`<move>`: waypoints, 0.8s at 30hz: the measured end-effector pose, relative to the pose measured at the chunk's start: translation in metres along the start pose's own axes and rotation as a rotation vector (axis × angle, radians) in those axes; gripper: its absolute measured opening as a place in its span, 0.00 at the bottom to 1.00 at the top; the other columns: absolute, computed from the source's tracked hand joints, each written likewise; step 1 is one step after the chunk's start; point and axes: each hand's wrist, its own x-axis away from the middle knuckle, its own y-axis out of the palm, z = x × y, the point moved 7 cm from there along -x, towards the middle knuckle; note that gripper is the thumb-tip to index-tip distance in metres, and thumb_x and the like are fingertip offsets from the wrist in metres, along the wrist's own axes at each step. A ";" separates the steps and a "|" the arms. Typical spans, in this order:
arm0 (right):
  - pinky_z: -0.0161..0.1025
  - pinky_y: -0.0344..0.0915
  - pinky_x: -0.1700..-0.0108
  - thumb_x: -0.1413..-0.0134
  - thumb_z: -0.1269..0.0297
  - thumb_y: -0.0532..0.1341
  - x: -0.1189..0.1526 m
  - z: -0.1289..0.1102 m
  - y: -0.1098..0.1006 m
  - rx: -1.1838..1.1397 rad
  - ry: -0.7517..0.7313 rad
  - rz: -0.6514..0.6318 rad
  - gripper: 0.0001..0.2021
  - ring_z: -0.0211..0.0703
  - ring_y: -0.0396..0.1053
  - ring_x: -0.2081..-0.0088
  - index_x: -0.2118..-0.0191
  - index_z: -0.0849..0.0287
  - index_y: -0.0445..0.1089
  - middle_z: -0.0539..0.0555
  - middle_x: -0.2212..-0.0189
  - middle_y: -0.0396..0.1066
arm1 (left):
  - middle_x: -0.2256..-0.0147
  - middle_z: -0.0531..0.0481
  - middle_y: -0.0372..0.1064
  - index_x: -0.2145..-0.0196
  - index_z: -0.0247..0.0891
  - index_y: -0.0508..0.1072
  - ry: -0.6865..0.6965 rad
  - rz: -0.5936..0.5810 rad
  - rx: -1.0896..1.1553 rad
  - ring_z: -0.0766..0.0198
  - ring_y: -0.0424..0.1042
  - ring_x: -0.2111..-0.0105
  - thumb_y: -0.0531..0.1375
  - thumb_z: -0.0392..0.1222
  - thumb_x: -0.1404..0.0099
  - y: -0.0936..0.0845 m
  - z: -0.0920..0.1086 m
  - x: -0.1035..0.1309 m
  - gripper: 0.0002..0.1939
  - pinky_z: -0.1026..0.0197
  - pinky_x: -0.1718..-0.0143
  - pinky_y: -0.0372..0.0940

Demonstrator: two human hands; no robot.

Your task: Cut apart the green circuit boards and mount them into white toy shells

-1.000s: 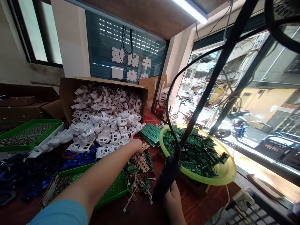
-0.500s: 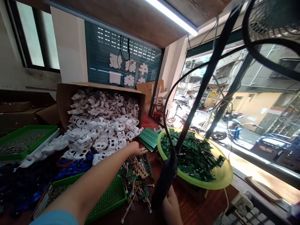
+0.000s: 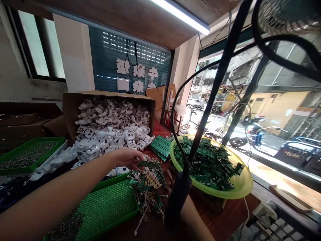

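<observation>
My left hand [image 3: 128,158] reaches from the left over a heap of small circuit boards with white-plugged leads [image 3: 147,194]. Its fingers are curved and apart, close to the left end of a narrow green circuit board strip [image 3: 151,164] on top of the heap. Whether the fingertips touch the strip is hard to tell. On the heap's right side, my right hand [image 3: 171,180] shows parted fingers. A black padded post [image 3: 177,197] hides much of that hand, and I see nothing in it.
A yellow basin [image 3: 242,189] full of green boards stands right, beside stacked green panels [image 3: 160,147]. Behind, a cardboard box [image 3: 69,113] spills white plastic shells [image 3: 110,130]. A green tray [image 3: 107,207] holds small metal parts front left; another green tray [image 3: 32,152] lies further left.
My left hand has drawn back slightly left and its fingers have parted. A green strip now shows where a tan one was. My right hand has moved up from behind the post toward the heap.
</observation>
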 end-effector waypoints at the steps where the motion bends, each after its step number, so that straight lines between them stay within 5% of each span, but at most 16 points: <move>1: 0.43 0.65 0.58 0.50 0.54 0.56 -0.004 -0.009 0.002 0.041 -0.026 -0.065 0.16 0.49 0.67 0.62 0.61 0.60 0.69 0.57 0.65 0.70 | 0.75 0.48 0.71 0.74 0.35 0.71 -0.027 -0.026 0.048 0.62 0.71 0.73 0.59 0.41 0.50 0.001 -0.008 0.012 0.06 0.60 0.67 0.65; 5: 0.44 0.64 0.57 0.48 0.59 0.55 -0.011 -0.030 0.015 0.203 -0.084 -0.339 0.13 0.47 0.66 0.63 0.60 0.61 0.69 0.56 0.67 0.69 | 0.75 0.48 0.72 0.73 0.37 0.70 -0.083 -0.046 0.217 0.60 0.72 0.70 0.60 0.40 0.51 -0.001 -0.039 0.050 0.07 0.62 0.68 0.64; 9: 0.44 0.62 0.55 0.46 0.61 0.54 -0.010 -0.037 0.030 0.353 -0.218 -0.483 0.13 0.45 0.64 0.62 0.58 0.62 0.67 0.57 0.63 0.66 | 0.73 0.44 0.73 0.70 0.35 0.71 -0.134 -0.059 0.311 0.63 0.71 0.73 0.59 0.40 0.50 -0.002 -0.065 0.071 0.08 0.63 0.69 0.63; 16: 0.40 0.62 0.59 0.50 0.60 0.57 -0.011 -0.034 0.060 0.423 -0.370 -0.621 0.11 0.44 0.64 0.63 0.62 0.60 0.68 0.55 0.65 0.66 | 0.73 0.40 0.74 0.72 0.32 0.72 -0.145 -0.044 0.430 0.65 0.68 0.80 0.56 0.41 0.47 0.000 -0.086 0.084 0.09 0.64 0.73 0.63; 24: 0.37 0.61 0.63 0.49 0.65 0.56 -0.009 -0.046 0.061 0.445 -0.367 -0.691 0.10 0.42 0.64 0.66 0.62 0.59 0.70 0.53 0.68 0.67 | 0.71 0.39 0.74 0.67 0.31 0.71 -0.089 -0.110 0.494 0.62 0.71 0.77 0.56 0.45 0.45 0.002 -0.094 0.082 0.13 0.62 0.71 0.64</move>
